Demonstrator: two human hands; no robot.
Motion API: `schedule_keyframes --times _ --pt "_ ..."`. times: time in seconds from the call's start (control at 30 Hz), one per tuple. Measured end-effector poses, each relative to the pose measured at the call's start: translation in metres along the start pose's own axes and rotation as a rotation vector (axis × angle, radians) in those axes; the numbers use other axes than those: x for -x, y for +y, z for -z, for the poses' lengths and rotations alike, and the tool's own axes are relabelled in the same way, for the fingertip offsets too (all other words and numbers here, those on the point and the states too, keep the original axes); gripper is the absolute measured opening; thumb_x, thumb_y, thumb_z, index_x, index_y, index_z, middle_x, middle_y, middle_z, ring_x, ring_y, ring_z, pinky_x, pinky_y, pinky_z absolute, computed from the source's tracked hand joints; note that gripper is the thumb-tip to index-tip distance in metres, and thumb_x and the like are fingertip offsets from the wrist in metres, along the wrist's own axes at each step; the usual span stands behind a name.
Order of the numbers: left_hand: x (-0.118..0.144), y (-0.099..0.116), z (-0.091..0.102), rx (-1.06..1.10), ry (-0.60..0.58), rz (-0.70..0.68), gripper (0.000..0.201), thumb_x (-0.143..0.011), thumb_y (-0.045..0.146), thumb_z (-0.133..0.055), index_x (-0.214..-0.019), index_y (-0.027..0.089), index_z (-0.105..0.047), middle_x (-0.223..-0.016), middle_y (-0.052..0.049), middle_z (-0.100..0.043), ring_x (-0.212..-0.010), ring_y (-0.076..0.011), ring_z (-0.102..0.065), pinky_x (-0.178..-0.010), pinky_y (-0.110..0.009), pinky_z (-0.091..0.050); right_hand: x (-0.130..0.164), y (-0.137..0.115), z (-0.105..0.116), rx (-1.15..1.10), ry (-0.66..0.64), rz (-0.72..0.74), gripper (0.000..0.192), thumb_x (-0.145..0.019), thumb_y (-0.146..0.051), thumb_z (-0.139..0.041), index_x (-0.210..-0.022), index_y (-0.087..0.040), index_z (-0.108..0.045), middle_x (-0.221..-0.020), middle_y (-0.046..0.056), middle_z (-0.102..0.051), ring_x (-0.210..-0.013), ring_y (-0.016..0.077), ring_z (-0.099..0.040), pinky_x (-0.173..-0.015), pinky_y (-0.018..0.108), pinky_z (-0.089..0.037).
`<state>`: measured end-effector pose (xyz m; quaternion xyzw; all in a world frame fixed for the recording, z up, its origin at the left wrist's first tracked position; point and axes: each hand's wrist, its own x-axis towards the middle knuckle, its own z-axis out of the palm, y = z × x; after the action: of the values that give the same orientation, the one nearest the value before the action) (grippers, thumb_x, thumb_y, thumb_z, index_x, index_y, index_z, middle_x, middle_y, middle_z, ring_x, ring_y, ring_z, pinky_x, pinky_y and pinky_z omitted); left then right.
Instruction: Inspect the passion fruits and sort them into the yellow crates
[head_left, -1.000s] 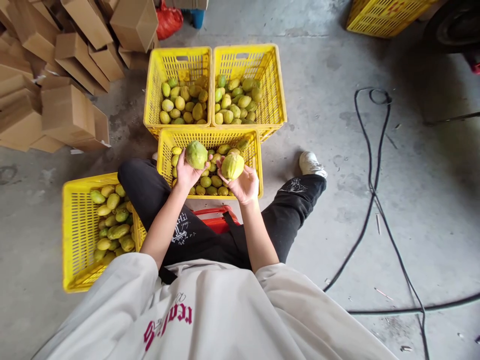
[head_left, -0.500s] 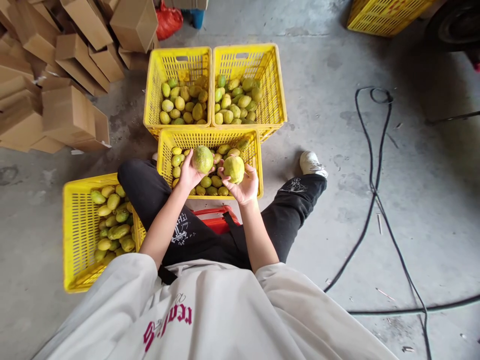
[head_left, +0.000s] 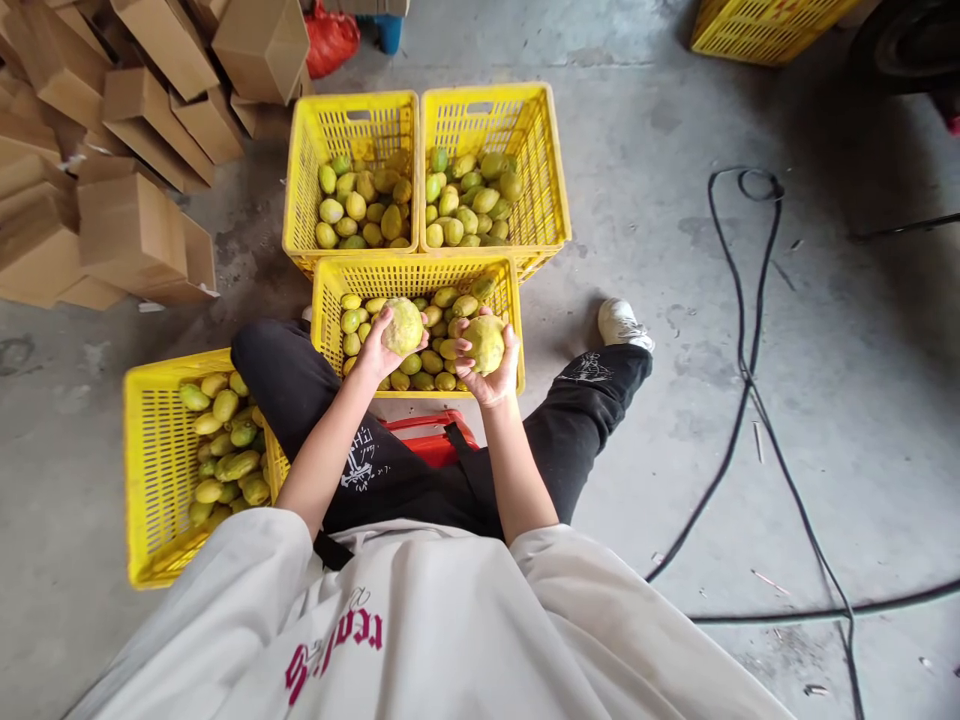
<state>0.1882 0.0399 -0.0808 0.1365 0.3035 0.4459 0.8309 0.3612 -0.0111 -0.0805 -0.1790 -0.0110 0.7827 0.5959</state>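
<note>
My left hand [head_left: 377,347] is wrapped round a knobbly, roundish yellow-green fruit [head_left: 403,326]. In my right hand [head_left: 496,378] sits a second, similar yellow-green fruit [head_left: 484,344], with fingers curled about its side. Both are held up apart from each other, over a yellow plastic crate [head_left: 318,345] between my legs. Several oval green and yellow fruits [head_left: 422,381] lie in that crate, partly hidden by my hands.
Behind it stand two more yellow crates [head_left: 292,190] [head_left: 559,190] with fruit. Another fruit-filled crate [head_left: 142,470] is at my left. Cardboard boxes [head_left: 135,230] are heaped far left. A black cable [head_left: 739,430] loops across the floor on the right. A red stool [head_left: 435,450] shows beneath me.
Both fruits have been turned in my hands and show different sides. My right hand has shifted slightly right, its fingers curling further round its fruit. The crates have stayed in place.
</note>
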Motion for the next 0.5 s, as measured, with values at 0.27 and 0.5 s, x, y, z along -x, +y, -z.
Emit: schedule_keyframes --times 0.27,0.5 --pt "0.005 0.004 -0.010 0.043 0.084 0.019 0.039 -0.090 0.042 -0.032 -0.104 0.019 -0.060 -0.106 -0.010 -0.066 -0.115 -0.0268 -0.057 -0.093 -0.041 -0.050 -0.001 0.002 -0.001 0.056 -0.004 -0.002 0.032 -0.085 -0.039 -0.042 -0.112 -0.027 -0.056 -0.109 0.004 -0.065 -0.100 0.0199 -0.061 -0.076 0.040 -0.057" --pt "0.005 0.007 -0.011 0.109 0.112 0.008 0.044 -0.092 0.047 -0.031 -0.109 0.017 -0.060 -0.103 -0.011 -0.066 -0.103 -0.0242 -0.063 -0.072 -0.031 -0.056 -0.002 -0.001 0.002 -0.038 0.000 0.037 0.041 -0.088 -0.042 -0.044 -0.122 -0.024 -0.054 -0.116 0.006 -0.063 -0.109 0.0165 -0.059 -0.082 0.032 -0.057"
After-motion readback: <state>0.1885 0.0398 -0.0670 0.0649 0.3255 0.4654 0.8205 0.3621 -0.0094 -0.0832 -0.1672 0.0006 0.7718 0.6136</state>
